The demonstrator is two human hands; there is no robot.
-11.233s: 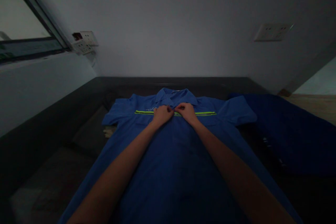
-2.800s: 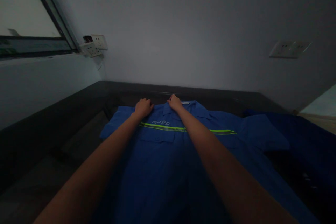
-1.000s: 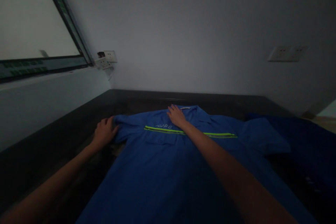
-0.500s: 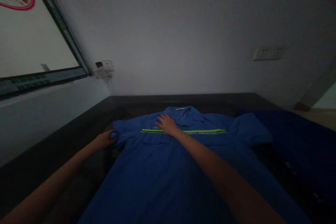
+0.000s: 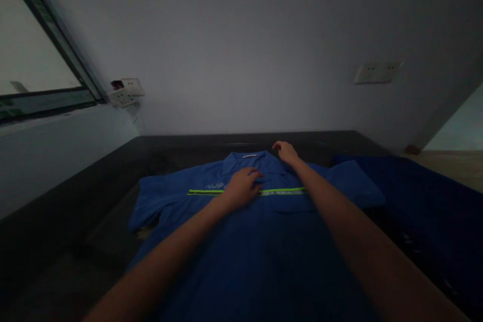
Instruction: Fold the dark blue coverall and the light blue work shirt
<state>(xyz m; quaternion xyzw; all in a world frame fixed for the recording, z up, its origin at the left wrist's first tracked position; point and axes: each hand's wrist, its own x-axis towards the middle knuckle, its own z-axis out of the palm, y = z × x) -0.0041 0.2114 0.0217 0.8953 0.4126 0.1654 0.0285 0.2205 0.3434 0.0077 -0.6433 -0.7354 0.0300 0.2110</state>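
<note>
A blue short-sleeved work shirt lies spread face up, collar toward the wall. A yellow-green and silver reflective stripe crosses its chest, with pale lettering above it. My left hand is over the middle of the chest, fingers slightly bent and apart, holding nothing. Beside the collar's right side, my right hand has its fingers curved downward, with nothing visible in them. Whether either hand touches the cloth is hard to tell in the dim light.
The shirt rests on a dark table against a grey wall. Darker blue cloth lies at the right. Wall sockets are at right, more sockets in the left corner, beside a window frame.
My left hand has let go of the left sleeve and moved right onto the chest. My right hand has gone from the chest to the collar's right side. The view has shifted slightly right.
</note>
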